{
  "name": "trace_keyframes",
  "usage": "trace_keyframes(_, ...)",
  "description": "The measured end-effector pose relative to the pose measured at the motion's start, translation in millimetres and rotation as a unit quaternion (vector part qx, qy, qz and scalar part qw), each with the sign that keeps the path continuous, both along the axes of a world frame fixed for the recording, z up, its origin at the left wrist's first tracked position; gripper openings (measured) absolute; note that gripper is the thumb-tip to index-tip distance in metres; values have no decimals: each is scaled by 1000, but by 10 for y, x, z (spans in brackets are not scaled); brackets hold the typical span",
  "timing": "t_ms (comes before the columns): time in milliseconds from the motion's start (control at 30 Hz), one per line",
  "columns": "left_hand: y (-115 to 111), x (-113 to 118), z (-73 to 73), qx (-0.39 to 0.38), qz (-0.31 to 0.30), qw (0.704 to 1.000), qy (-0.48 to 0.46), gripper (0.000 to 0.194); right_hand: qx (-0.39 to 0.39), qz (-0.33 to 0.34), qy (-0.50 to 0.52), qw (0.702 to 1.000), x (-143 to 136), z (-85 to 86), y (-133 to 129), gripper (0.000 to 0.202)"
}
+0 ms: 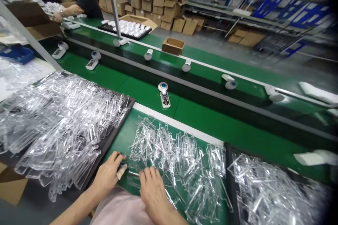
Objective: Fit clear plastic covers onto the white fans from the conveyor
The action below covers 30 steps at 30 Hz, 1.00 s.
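Head — left hand (109, 171), right hand (154, 189), plastic (133, 179) between

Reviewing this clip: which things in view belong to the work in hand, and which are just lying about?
Seemingly in the work:
loose clear plastic pieces by the right hand
left heap of clear pieces
right heap of clear pieces

Apparently just about:
small brown box
stacked cartons
blue bin
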<state>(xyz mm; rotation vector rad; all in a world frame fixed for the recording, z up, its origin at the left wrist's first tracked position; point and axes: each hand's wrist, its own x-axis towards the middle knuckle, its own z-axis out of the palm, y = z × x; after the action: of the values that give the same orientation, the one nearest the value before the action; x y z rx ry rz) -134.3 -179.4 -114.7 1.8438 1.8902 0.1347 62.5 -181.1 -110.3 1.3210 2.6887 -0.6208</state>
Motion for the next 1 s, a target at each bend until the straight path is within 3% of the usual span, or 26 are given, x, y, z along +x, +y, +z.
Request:
trace_keyframes(133, 16, -4, 46, 53, 25, 998, -9, 21, -89, -131, 81, 984, 108, 29, 5, 24)
trace_keyframes(200, 57, 46, 106, 110, 15, 993, -30, 21, -186, -198, 161, 949, 207, 134, 62, 21)
trace_keyframes(233, 105, 94, 146, 142, 3, 989, -45, 21, -248, -234, 208, 917, 271, 204, 102, 20)
trace_keyframes(300, 270, 237, 238, 201, -31, 976, -74, 21, -364, -312, 310, 821, 431, 362, 202, 25)
trace_keyframes(367, 514, 423, 342, 238, -75, 964, -98, 23, -410, -379, 413, 720, 622, 519, 318, 48)
trace_keyframes(433, 786, 624, 458, 245, -114, 954, -126, 25, -383, -428, 494, 653, 818, 649, 439, 67)
trace_keyframes(533, 1097, 937, 641, 192, -129, 949, -212, 26, -332, -486, 573, 570, 1037, 768, 597, 61)
trace_keyframes(633, 1209, 1261, 775, 83, -136, 928, -338, 33, -287, -533, 642, 471, 1100, 806, 708, 51)
trace_keyframes(733, 1221, 1533, 828, 24, -192, 898, -395, 31, -259, -524, 708, 397, 1082, 819, 775, 52)
trace_keyframes(833, 1253, 1676, 836, 28, -235, 882, -407, 29, -289, -503, 729, 363, 1128, 863, 789, 52)
trace_keyframes(1000, 1329, 1745, 821, 12, -202, 863, -463, 32, -291, -469, 724, 413, 1337, 1027, 788, 50)
